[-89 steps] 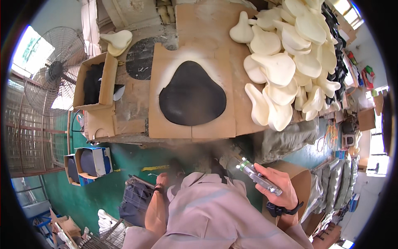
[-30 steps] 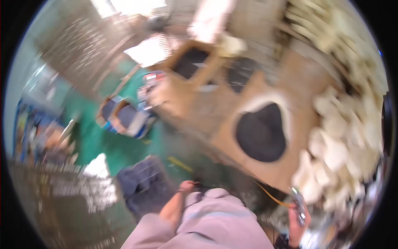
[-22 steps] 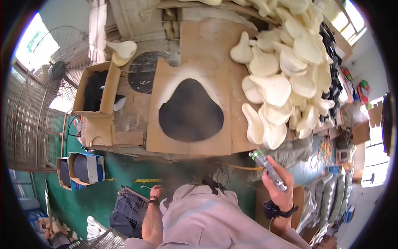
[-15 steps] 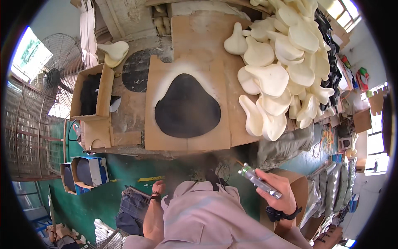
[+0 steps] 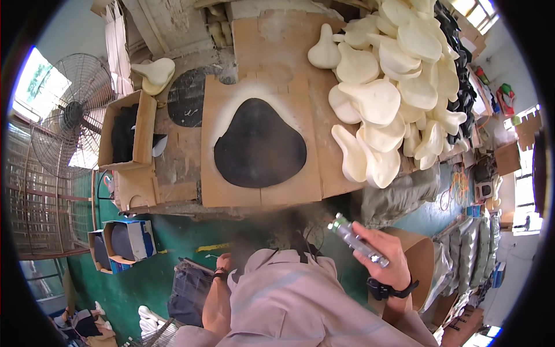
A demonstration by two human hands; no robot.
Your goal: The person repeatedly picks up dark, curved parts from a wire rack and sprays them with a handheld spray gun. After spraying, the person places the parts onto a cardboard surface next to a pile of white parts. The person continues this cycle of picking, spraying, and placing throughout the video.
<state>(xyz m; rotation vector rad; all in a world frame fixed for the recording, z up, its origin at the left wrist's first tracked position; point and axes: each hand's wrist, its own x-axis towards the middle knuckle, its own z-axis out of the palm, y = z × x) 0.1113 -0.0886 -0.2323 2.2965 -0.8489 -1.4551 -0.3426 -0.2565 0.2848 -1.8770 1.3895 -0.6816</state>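
A silver spray gun (image 5: 359, 242) with a green ring near its nozzle is gripped in my right hand (image 5: 386, 254), beside my body and short of the bench's front edge. My left hand (image 5: 224, 263) hangs low at my other side, fingers curled; a thin pale bit pokes out by them, too small to name. Before me on the bench, a black rounded-triangle sheet (image 5: 260, 147) lies flat on a cardboard board (image 5: 289, 196). Pale overspray rings the sheet's upper edges. Neither hand touches the sheet.
Cream foam bicycle-saddle pads (image 5: 370, 101) are heaped on the bench's right. An open cardboard box (image 5: 144, 130) with dark pieces stands left, near a large caged fan (image 5: 72, 115). Boxes of dark sheets (image 5: 124, 240) sit lower left. A brown carton (image 5: 417, 254) is beside my right hand.
My right hand with the spray gun has shifted slightly left and the gun has turned a little. The whole view has tilted slightly. The black sheet stays in place on the board.
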